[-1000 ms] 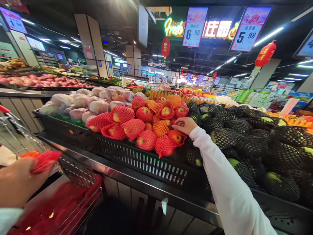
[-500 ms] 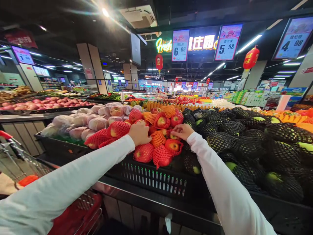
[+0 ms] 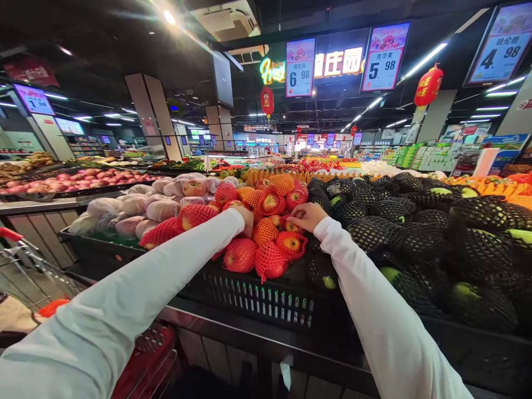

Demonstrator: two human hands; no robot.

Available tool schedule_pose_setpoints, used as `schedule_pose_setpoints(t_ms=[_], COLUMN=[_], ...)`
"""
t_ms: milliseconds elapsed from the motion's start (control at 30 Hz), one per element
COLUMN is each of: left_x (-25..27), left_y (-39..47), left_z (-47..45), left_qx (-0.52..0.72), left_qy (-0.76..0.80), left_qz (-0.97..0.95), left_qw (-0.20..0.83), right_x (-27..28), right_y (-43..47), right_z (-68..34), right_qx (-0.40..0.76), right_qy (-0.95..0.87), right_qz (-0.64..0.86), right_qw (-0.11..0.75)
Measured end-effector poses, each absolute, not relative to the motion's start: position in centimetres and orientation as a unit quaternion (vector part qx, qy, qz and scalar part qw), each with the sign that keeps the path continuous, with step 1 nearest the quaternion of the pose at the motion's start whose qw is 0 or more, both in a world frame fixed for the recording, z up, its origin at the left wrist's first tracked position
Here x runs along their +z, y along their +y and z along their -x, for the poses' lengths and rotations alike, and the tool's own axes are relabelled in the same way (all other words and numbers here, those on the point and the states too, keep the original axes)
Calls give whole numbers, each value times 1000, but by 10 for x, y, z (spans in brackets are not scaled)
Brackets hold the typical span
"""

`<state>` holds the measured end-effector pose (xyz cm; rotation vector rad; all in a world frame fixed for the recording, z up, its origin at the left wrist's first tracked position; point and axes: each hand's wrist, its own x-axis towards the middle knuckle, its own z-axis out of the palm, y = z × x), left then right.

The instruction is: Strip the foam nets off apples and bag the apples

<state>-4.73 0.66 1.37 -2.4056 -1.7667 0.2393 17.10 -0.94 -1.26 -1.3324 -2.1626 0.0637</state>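
In the black crate [image 3: 257,299], both hands' grips, left [image 3: 248,217] and right [image 3: 307,216], narrow onto netted apples [image 3: 270,244]

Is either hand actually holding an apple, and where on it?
Cannot tell: the left hand and right hand rest on top of the netted apples, none lifted.

Red-netted apples [image 3: 272,261], black crate [image 3: 266,302]

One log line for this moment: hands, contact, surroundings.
left hand: on netted red apples | right hand: on same pile | crate: black | right: green fruit in black nets | left: shopping cart
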Motion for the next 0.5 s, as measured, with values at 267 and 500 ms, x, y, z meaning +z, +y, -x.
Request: schedule_pose_setpoints(t_ms=[267,500], left_x=[5,-6], left_y=[0,-9], left_z=[74,82], left_qx=[88,-23], left_qy=[-560,-526], left_qz=[811,824], left_qw=[146,208], right_x=[-13,-12], right_y=[-8,-5], right_z=[-171,-178], right_qx=[13,-5], right_qy=[-818,-805], right_qz=[494,507], right_qw=[295,309])
